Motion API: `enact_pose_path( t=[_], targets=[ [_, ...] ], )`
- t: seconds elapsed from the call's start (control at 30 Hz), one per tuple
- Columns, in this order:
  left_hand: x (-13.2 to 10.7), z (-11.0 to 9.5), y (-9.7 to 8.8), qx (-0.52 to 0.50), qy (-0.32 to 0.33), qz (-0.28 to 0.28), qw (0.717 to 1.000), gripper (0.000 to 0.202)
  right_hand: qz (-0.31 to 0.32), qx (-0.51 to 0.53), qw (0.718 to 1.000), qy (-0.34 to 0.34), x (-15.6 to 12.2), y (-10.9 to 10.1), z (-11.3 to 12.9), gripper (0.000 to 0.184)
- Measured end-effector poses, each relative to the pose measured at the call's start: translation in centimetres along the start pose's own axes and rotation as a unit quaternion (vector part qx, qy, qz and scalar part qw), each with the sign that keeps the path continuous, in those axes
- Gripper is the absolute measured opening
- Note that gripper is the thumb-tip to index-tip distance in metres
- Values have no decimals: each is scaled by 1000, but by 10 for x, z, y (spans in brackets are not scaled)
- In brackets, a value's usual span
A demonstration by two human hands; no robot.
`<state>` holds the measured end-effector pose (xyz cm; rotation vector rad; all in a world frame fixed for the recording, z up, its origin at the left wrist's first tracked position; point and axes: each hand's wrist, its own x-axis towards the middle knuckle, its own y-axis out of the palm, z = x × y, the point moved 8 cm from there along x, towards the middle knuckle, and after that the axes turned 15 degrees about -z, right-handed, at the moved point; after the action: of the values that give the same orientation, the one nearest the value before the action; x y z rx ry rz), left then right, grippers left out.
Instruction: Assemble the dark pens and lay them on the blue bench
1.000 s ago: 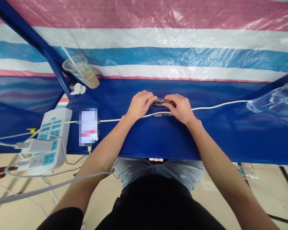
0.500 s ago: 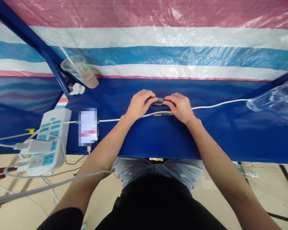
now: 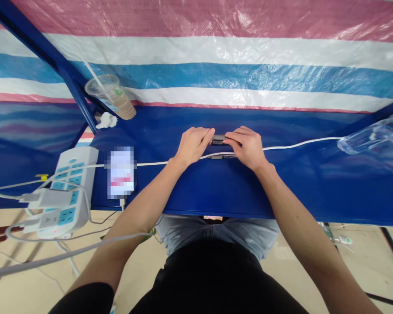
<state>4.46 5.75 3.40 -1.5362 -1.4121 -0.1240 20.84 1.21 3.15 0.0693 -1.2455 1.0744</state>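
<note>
cable (image 3: 298,144): smooth plastic | tabletop (image 3: 216,192): glossy painted metal | tarp (image 3: 216,48): woven plastic, glossy

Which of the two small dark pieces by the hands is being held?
The upper dark piece, held at its ends by the left hand and right hand; the lower dark piece lies along the white cable.

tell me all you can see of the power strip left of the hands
The power strip is white plastic with rows of teal socket panels, lying flat just left of the blue tabletop. Two white plug adapters sit in its lower sockets, with white cables leading off them, and a small red light glows near its lower end.
</note>
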Motion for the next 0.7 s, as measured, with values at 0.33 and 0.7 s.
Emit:
enact_pose_path(
  t=[0.33, 0.7],
  targets=[
    [1, 7, -2, -49, 1, -32, 998, 19, -22, -7, 998, 50, 0, -6, -13, 18],
    [-1, 11, 0, -57, -1, -31, 998, 28, -12, -4, 999, 47, 1, -5, -11, 22]
  ],
)
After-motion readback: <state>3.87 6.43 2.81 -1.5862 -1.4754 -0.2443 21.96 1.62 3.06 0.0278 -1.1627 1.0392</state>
